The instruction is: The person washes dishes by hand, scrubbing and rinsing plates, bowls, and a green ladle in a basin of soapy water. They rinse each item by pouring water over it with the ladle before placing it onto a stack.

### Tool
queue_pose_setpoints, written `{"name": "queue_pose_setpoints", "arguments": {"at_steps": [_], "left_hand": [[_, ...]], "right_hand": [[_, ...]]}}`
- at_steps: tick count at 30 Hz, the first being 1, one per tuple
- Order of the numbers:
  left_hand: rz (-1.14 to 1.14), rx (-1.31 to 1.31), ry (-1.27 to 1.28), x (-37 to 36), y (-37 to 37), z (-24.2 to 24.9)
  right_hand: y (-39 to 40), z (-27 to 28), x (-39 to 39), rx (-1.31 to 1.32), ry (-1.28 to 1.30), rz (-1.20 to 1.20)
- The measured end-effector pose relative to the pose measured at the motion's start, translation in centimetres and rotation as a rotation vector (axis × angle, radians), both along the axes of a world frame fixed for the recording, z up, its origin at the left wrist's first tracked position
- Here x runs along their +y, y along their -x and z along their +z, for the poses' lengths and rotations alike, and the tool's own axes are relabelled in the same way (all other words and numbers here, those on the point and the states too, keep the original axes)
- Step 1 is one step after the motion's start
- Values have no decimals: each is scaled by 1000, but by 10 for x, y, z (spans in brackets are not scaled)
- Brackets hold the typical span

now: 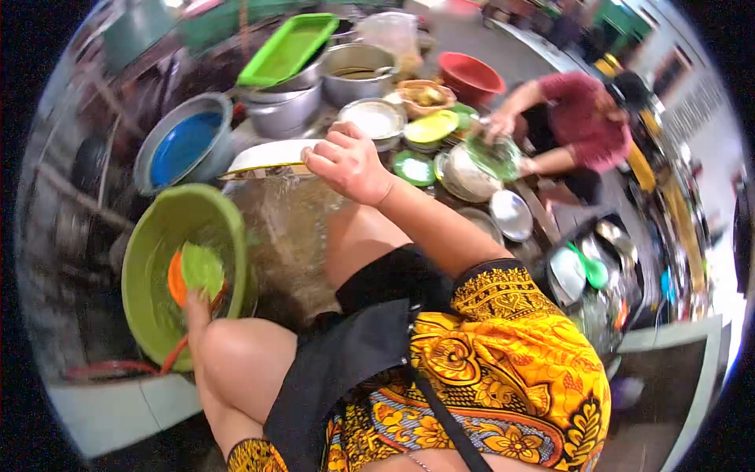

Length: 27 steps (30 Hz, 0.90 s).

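My right hand (350, 167) is closed on the rim of a white plate (275, 153) with a yellow edge. It holds the plate up nearly edge-on, and water seems to run off below it. My left hand (198, 303) reaches down into a large olive-green tub (236, 236) of water. Its fingers are at the near edge of a light green plate (203, 270), apparently gripping it; they are small and partly hidden. An orange plate (175, 277) lies against the green one, mostly behind it.
A grey basin with blue inside (185, 149), metal pots (358, 71), a green tray (291, 49) and a red basin (470, 77) stand ahead. At right, a co-worker (582, 118) handles a green dish (494, 156). A crate of dishes (570, 271) is near my right elbow.
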<state>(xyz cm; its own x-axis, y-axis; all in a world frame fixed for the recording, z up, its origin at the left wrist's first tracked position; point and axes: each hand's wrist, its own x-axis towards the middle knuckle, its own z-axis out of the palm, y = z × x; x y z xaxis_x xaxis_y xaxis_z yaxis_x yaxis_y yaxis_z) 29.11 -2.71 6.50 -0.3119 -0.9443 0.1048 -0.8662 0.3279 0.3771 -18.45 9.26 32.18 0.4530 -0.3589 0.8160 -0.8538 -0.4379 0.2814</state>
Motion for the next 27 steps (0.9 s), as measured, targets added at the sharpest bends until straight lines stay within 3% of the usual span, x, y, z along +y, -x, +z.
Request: {"name": "queue_pose_setpoints", "arguments": {"at_steps": [2, 5, 11, 17, 23, 27], "left_hand": [[64, -117, -16, -9, -3, -1], [168, 40, 29, -16, -29, -41], [236, -79, 58, -12, 13, -9], [277, -137, 72, -5, 23, 8], [300, -172, 77, -1, 24, 18], [307, -190, 78, 2, 20, 22]], "right_hand": [[34, -2, 43, -38, -56, -136], [81, 0, 118, -103, -94, -326], [151, 31, 270, -185, 34, -723], [189, 88, 409, 131, 95, -1223], [246, 111, 495, 389, 92, -1402], [314, 85, 536, 401, -57, -1487]]}}
